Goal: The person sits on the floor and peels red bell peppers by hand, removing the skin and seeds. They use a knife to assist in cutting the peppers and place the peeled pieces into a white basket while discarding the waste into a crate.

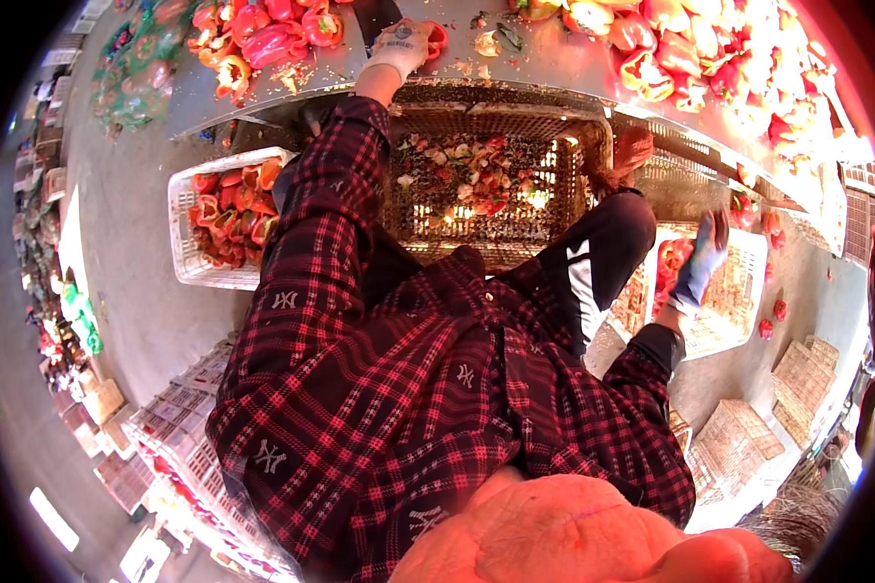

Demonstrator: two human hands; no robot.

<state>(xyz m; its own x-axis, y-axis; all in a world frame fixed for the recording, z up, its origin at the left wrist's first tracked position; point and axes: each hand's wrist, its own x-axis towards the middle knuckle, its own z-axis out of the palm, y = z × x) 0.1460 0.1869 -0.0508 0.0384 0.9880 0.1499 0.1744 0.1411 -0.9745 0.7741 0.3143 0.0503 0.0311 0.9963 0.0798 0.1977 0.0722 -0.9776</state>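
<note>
My left hand, in a whitish glove bearing print, reaches to the metal table and grips a red bell pepper, partly hidden by the fingers. Low on my right side, my right hand, in a blue and white glove, hangs over a white plastic crate. Its fingers stretch forward and I see nothing held in them; the palm side is hidden. Red pepper pieces lie in that crate beside the hand. Between my knees, a dirty plastic crate holds pepper cores and scraps.
Red peppers lie on the table's left, with a larger heap on its right. A white crate of cut peppers stands left. Green mesh sacks lie beyond. Stacked crates stand behind me; loose peppers dot the floor.
</note>
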